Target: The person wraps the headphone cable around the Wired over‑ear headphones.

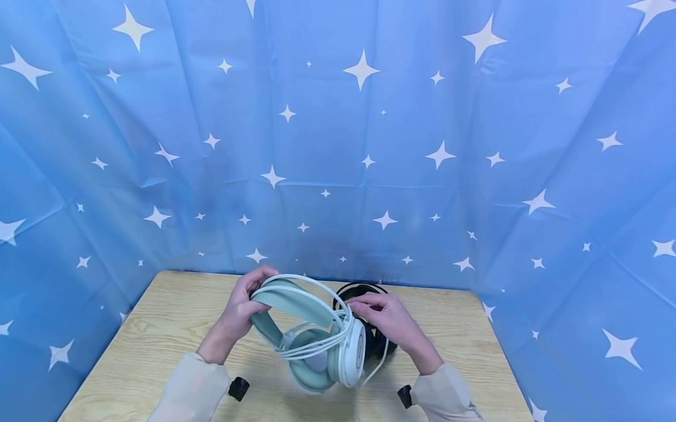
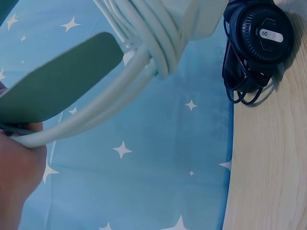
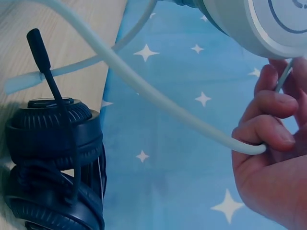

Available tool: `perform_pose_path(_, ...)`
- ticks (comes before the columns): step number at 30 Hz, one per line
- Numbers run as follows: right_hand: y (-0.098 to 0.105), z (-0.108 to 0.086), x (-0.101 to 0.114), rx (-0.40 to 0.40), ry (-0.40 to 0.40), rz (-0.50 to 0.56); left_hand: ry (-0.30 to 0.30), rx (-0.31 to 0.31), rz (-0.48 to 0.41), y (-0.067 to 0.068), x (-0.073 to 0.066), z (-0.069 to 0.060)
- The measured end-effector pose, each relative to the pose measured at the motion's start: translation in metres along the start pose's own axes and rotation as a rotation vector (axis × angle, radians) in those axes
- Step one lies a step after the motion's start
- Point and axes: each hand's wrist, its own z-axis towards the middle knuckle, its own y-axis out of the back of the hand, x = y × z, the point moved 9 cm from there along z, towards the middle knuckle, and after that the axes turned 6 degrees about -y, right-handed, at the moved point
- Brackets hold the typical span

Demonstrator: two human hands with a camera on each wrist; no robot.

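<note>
A pair of white and pale green headphones [image 1: 310,362] is held up over the table, with its white cable wound around the headband and one earcup. My left hand [image 1: 244,302] grips the headband at its left end. Near the right earcup, my right hand [image 1: 387,318] has its fingers curled round the white cable [image 3: 177,112]. A loose length of that cable hangs down toward the table. In the right wrist view the white earcup [image 3: 280,26] sits just above the fingers.
Behind the right hand, a black headset [image 2: 264,36] with a microphone boom [image 3: 60,96] and bundled cable lies at the back of the wooden table [image 1: 160,329]. A blue star-patterned curtain [image 1: 329,142] surrounds the table's back and sides.
</note>
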Motion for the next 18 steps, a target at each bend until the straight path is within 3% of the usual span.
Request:
perform_pose_path(8,-0.014,0.008,-0.003,0.034,-0.015,0.014,-0.052,-0.002,0.126,0.010,-0.009,-0.003)
perform_pose_path(18,-0.027,0.018,0.001,0.045,-0.065,0.045,-0.094,-0.010,0.172,0.022,-0.028,-0.001)
